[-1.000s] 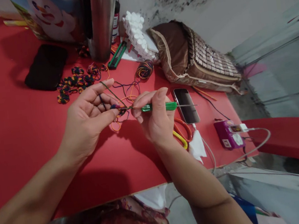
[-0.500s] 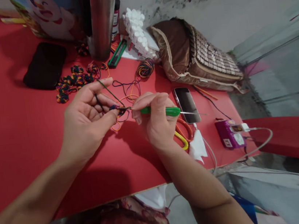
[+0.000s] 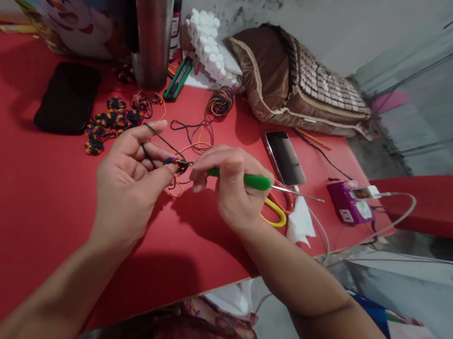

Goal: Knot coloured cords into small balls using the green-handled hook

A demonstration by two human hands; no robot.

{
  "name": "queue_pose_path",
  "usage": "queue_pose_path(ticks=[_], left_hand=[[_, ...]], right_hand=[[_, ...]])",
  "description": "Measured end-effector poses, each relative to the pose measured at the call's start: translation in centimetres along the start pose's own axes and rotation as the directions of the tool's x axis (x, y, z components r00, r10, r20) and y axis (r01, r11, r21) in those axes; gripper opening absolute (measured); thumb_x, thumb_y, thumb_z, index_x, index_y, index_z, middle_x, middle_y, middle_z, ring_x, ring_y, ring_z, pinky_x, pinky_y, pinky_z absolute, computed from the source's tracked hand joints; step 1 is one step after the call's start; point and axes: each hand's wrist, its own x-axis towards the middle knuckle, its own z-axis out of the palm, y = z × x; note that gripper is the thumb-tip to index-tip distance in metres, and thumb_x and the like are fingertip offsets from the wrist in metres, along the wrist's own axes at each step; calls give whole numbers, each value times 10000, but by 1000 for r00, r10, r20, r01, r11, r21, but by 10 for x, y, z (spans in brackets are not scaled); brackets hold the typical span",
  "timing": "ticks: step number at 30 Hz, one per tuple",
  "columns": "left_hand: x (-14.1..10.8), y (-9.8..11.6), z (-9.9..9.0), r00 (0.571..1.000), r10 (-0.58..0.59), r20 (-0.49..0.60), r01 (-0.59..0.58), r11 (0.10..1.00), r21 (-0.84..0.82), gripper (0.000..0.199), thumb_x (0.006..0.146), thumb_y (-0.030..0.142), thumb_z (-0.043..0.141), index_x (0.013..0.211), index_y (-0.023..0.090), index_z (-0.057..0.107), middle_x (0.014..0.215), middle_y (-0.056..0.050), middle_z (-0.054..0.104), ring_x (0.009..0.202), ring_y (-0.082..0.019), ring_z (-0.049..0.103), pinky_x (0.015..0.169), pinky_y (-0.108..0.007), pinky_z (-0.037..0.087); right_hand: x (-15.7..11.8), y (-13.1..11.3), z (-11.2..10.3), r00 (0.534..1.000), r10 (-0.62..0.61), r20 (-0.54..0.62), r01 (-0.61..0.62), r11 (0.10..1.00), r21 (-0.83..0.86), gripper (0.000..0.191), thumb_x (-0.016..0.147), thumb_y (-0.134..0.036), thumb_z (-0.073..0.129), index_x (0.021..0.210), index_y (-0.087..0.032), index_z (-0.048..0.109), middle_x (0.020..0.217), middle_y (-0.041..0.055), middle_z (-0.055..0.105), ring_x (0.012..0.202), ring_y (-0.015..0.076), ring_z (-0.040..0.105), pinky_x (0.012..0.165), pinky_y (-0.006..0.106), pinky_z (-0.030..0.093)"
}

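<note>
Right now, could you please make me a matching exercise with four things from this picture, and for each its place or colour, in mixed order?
Things:
1. Hook
2. Crocheted piece
3. Scissors handles
4. Socket box

Places or colours:
A. Purple
B. Green handle, held in the right hand
C. One yellow loop and one orange-red loop
D. Pinched in the left hand

Right pairs: 1-B, 2-D, 3-C, 4-A
</note>
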Motion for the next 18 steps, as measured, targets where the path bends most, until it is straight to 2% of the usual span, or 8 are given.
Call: queue_pose_path(ticks=[5, 10, 15, 18], left_hand=[[1, -3, 1, 1000, -29, -10, 29, 999, -30, 461, 730, 71, 987, 1124, 270, 853, 848, 23, 694, 776, -144, 637, 691, -264, 566], [2, -8, -1, 999, -33, -26, 31, 998, -58, 378, 799, 36, 897, 1088, 278, 858, 836, 21, 691, 768, -136, 650, 688, -239, 601], [4, -18, -5, 999, 34, -15, -35, 999, -41, 402, 754, 122, 1001, 1083, 316, 876, 862, 5, 691, 761, -141, 671, 662, -224, 623], [5, -19, -4, 999, 37, -31, -39, 998, -51, 416, 726, 119, 1017, 1066, 322, 891, 858, -4, 702, 762, -143, 672, 654, -215, 627]], right_hand=[[-4, -2, 3, 997, -73, 8, 73, 992, -103, 402, 1161, -461, 566, 945, -272, 848, 749, 6, 807, 656, 156, 758, 671, 367, 639], [-5, -1, 2, 991, -127, 38, 130, 984, -119, 365, 1172, -381, 560, 980, -266, 849, 826, 10, 846, 763, 151, 804, 697, 329, 653], [-6, 2, 2, 983, -172, 55, 179, 970, -162, 338, 1172, -365, 566, 1016, -257, 846, 857, 12, 843, 816, 143, 833, 752, 295, 682], [-7, 5, 2, 983, -180, 47, 184, 974, -134, 311, 1166, -353, 585, 1031, -259, 848, 865, 11, 850, 830, 139, 838, 762, 274, 689]])
